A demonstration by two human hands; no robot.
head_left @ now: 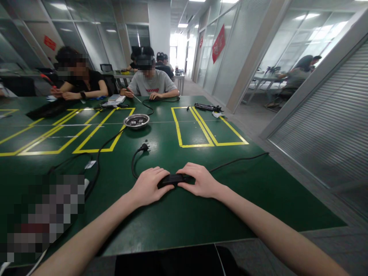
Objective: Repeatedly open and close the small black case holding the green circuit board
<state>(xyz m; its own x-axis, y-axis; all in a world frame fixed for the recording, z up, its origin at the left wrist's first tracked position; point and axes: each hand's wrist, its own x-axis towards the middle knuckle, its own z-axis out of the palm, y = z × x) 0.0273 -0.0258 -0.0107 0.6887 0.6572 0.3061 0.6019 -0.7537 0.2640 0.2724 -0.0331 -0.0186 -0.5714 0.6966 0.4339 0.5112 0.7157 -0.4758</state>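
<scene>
A black power adapter brick (171, 179) lies on the green table (178, 214) in front of me. My left hand (149, 186) curls over its left end and my right hand (199, 180) curls over its right end, both gripping it. One black cable runs from it to a plug (143, 147) lying further out. Another black cable (238, 159) trails off to the right.
A metal bowl (136, 121) with small parts sits mid-table among yellow tape rectangles (198, 145). A power strip and cables (86, 180) lie at left. Two people sit at the far side. A black tool (204, 107) lies at the far right. The table edge drops off to the right.
</scene>
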